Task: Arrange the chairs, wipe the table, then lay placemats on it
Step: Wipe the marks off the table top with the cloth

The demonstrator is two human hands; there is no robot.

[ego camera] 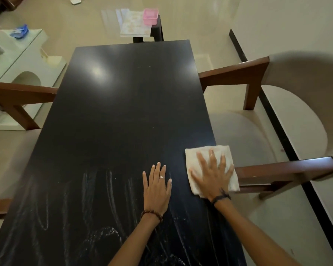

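A long black table runs away from me, with pale wet wipe streaks across its near end. My right hand presses flat, fingers spread, on a folded white cloth at the table's right edge. My left hand lies flat on the bare tabletop just left of the cloth. A beige armchair with brown wooden arms stands at the right side. Another chair's brown arm shows at the left side. Pale placemats lie on a black stool beyond the far end.
A pink plastic box sits on the black stool beside the placemats. A glass-topped white side table with a blue object stands at the far left. A wall with a black skirting strip runs along the right.
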